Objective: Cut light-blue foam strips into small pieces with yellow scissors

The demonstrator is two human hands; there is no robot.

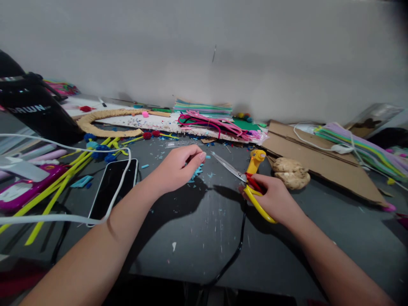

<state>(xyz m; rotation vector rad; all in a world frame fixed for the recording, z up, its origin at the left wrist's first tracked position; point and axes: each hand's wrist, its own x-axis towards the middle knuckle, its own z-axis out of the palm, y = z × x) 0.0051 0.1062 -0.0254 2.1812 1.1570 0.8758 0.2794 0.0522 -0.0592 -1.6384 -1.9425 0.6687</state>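
My left hand [180, 168] is closed in a pinch over the middle of the table, with a small light blue piece [208, 157] showing at the fingertips. Most of that piece is hidden by the fingers. Small light blue clippings [197, 171] lie just below and behind this hand. My right hand [270, 195] is wrapped round the yellow and red handles of a pair of scissors [229, 167]. Their blades point up and left toward my left fingertips, apart from them. Directly behind the scissors stands a yellow glue gun [256, 160], its lower part covered.
At left are a phone [113, 191], a white cable [123, 187], yellow pipe cleaners [63, 187], a purple tool [35, 187] and a black bottle [35, 108]. Pink pipe cleaners [213, 121] and a wrapped ring [89, 123] lie behind. Cardboard [321, 157] and a beige lump [290, 173] are right.
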